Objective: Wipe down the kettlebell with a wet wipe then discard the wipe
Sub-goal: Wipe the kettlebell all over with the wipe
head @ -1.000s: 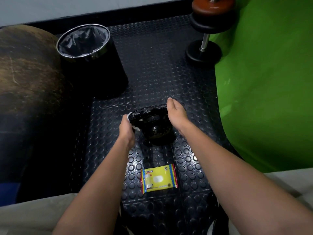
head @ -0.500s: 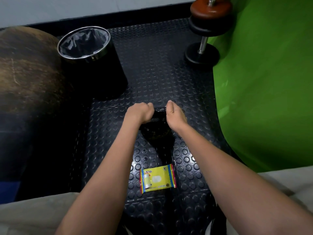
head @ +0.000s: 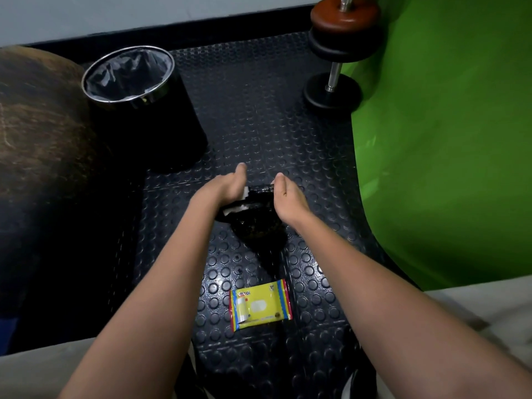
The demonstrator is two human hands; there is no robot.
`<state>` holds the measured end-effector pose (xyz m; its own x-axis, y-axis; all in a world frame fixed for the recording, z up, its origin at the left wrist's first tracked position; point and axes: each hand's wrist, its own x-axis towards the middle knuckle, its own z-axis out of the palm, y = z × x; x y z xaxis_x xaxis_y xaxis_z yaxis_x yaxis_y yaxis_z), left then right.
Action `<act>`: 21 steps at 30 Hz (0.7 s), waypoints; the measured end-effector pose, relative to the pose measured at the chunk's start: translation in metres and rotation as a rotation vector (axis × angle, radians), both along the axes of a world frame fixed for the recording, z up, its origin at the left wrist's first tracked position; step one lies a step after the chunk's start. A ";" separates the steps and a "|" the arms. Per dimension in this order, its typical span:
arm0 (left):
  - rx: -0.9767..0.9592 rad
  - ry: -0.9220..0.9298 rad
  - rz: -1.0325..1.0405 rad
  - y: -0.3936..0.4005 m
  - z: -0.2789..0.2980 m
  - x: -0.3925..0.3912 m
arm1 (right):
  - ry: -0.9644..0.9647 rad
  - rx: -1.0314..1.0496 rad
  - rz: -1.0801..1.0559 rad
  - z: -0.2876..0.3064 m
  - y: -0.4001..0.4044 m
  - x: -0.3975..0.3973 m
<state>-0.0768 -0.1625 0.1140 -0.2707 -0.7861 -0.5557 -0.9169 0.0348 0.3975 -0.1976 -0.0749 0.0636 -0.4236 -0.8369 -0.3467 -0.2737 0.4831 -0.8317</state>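
A yellow wipe packet (head: 261, 305) lies nearest on the studded black mat (head: 259, 133). Beyond it sits the black kettlebell (head: 257, 223). The left hand (head: 223, 189) presses a white wipe (head: 238, 208) onto its handle, fingers curled round it; the right hand (head: 288, 196) steadies the other side, its finger grip hidden. Further off stand a lined bin (head: 138, 90) and a dumbbell (head: 338, 51).

Both arms stretched fwd, mid-frame; left hand (head: 223, 190) pressing a white wipe (head: 236, 208), right hand (head: 288, 197) fingers extended, close beside it.
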 end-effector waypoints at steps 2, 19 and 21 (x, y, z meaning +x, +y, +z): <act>0.015 -0.009 -0.019 0.003 0.004 -0.015 | 0.026 -0.002 -0.001 -0.002 -0.001 -0.001; 0.188 0.038 -0.086 -0.027 0.001 -0.012 | -0.044 0.002 -0.003 -0.007 -0.008 -0.007; 0.178 0.090 -0.100 -0.025 0.003 -0.022 | -0.058 0.001 -0.018 -0.008 -0.009 -0.009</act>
<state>-0.0983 -0.1872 0.1170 -0.3972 -0.6447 -0.6532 -0.8731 0.0461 0.4854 -0.2066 -0.0841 0.0560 -0.4179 -0.8291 -0.3714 -0.2166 0.4880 -0.8456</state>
